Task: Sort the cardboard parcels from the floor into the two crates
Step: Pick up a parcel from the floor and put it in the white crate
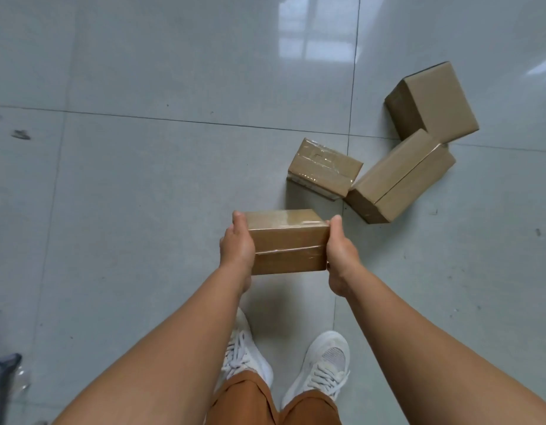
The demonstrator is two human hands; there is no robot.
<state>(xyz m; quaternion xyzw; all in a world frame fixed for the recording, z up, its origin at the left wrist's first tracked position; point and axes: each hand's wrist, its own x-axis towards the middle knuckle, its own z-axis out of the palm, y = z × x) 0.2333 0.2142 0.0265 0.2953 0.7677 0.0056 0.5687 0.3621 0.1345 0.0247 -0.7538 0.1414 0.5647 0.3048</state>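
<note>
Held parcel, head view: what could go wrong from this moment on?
1. The held parcel is clamped only by its two ends, between the left hand and right hand; its glossy tape might let the grip slip.
2. Three parcels lie close ahead: the taped small parcel, the long parcel and the far parcel. A forward step could kick or trip on them.
3. No crate is in view, so the person may turn without seeing it.

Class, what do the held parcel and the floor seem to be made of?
Held parcel: brown cardboard, matte, sealed with glossy clear tape, judging by the shiny strip. Floor: probably glazed or polished tile, grey, with grout lines and window reflections.
</note>
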